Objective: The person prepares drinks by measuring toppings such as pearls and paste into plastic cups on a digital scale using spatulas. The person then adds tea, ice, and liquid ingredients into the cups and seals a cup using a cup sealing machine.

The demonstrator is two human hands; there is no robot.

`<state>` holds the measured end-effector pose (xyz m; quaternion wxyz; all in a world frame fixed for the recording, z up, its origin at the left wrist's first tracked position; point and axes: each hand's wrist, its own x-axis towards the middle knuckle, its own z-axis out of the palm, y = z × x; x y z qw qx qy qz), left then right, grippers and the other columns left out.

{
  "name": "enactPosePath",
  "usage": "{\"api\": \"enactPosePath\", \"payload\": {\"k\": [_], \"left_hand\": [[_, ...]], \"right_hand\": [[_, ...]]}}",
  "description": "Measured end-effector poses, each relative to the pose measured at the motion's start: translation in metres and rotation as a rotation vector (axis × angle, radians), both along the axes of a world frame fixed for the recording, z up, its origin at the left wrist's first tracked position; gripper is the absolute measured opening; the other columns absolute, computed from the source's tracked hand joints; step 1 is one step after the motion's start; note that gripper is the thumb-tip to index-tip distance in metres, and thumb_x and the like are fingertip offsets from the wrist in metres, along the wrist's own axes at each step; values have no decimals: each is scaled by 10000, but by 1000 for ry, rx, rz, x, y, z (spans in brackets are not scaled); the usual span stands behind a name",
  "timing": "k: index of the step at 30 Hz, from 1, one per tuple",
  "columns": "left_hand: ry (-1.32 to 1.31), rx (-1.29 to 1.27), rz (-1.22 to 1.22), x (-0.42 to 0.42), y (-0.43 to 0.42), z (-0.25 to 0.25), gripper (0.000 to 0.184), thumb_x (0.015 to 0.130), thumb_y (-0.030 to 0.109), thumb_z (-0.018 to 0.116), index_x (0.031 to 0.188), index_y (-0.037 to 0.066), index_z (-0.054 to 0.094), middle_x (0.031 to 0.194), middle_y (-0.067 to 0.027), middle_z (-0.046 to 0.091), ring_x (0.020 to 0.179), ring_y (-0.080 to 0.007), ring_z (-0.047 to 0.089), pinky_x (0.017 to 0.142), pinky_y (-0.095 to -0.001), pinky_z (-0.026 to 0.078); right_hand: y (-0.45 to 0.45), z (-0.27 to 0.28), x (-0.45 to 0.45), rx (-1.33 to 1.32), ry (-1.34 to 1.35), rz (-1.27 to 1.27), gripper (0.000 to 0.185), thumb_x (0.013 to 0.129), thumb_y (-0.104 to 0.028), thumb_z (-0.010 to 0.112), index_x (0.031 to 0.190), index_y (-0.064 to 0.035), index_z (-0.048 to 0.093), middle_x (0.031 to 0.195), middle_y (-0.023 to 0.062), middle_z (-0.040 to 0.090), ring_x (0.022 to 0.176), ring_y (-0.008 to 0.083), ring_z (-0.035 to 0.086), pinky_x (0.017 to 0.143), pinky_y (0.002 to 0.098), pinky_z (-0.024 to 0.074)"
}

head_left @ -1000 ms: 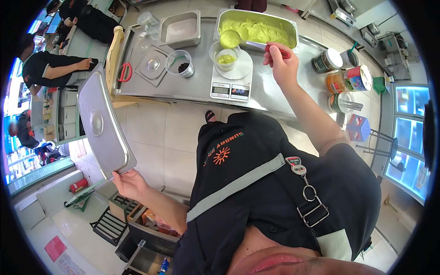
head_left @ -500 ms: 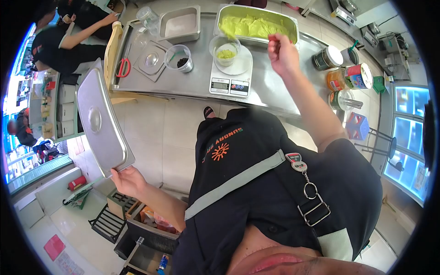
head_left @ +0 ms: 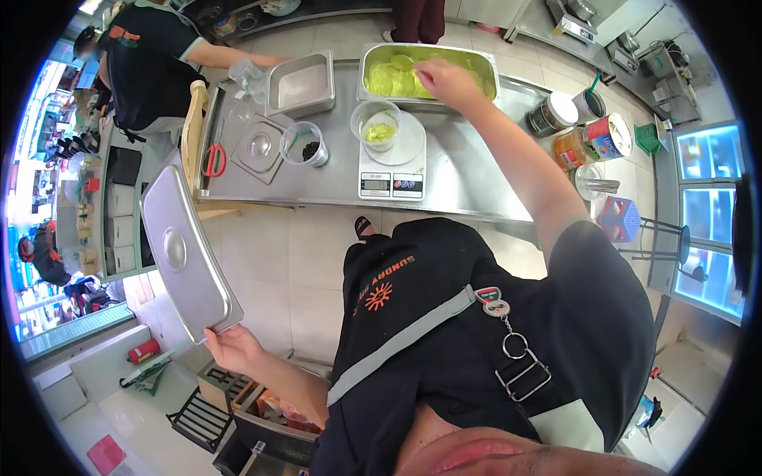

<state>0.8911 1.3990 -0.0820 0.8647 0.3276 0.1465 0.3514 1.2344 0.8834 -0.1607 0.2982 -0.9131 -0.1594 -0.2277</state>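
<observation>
In my left hand (head_left: 232, 347) is a steel pan lid (head_left: 176, 254), gripped by one corner and hanging tilted beside the table. My right hand (head_left: 448, 82) is closed over a steel pan (head_left: 432, 103) of thick green paste (head_left: 383, 82). It holds what looks like a spoon (head_left: 402, 63); its round end is coated in paste and its handle is hard to make out. Just in front, a clear plastic cup (head_left: 363, 119) with some green paste in its bottom stands on a white kitchen scale (head_left: 409, 163).
Left on the steel table are a cup with black bits (head_left: 305, 149), a small lid (head_left: 259, 146), red-handled scissors (head_left: 214, 161) and a steel pan (head_left: 302, 87). Jars (head_left: 553, 115) line the right end. A co-worker (head_left: 151, 63) stands at the far left, an arm reaching toward the table.
My right hand has moved left and forward over the paste. The spoon has gone from above the cup back into the pan. My left hand still holds the lid.
</observation>
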Motion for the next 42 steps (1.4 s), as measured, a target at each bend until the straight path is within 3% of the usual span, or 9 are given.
{"api": "enactPosePath", "payload": {"k": [5,8,13,17,19,31,38,41,42], "left_hand": [[17,41,29,-4,3,-1,241,994,74,508,1208,-8,583,1147,-139,666,943,-221,649,707,-337,538],[-119,35,-133,-10,13,-9,217,983,55,530,1153,-66,590,1148,-177,673,1000,-241,664,840,-346,562],[-45,21,-12,-6,4,-3,160,984,60,537,1072,-43,623,1066,-161,701,903,-217,683,747,-305,569],[-44,35,-16,-10,16,-14,172,986,60,533,1086,-50,619,1074,-164,700,908,-218,682,752,-308,569],[-50,32,-2,-10,21,-22,280,990,57,493,1254,-21,545,1197,-148,644,987,-228,647,739,-349,557],[-108,60,-120,-5,20,-23,269,996,66,494,1245,-16,557,1206,-147,649,994,-230,652,734,-341,552],[-3,18,-17,6,-3,0,226,997,66,498,1191,-5,589,1170,-130,670,975,-221,652,732,-342,542],[-11,20,-9,10,-5,2,229,995,64,501,1196,-1,588,1177,-126,669,973,-219,652,734,-345,542],[-30,25,-44,9,-3,1,229,994,62,500,1196,-3,586,1178,-128,667,980,-219,651,742,-345,545]], "right_hand": [[13,-11,14,-40,16,59,221,927,-227,609,1023,-57,713,905,151,717,830,344,682,743,391,545],[14,-11,22,161,207,-114,228,922,-237,611,993,-47,715,852,155,716,812,353,682,738,386,546],[-1,8,25,437,384,-348,258,912,-261,613,959,-28,714,728,121,699,653,216,702,666,336,536],[-12,14,22,447,310,-289,265,909,-262,615,961,-19,707,719,91,695,607,150,689,635,308,530],[-15,16,21,618,393,-308,252,904,-236,609,937,0,690,743,86,701,618,150,691,613,291,526],[-29,50,3,1314,545,-223,178,904,-156,596,894,7,667,761,86,666,586,149,632,494,245,423],[13,97,-87,1187,455,-17,203,951,-145,589,978,35,677,788,87,676,622,146,644,529,254,464],[22,68,-116,590,208,200,202,901,-60,652,1097,-18,681,832,71,679,679,167,654,600,290,527],[24,64,-119,590,213,203,202,901,-60,652,1097,-18,681,832,71,679,679,167,654,600,290,527]]}}
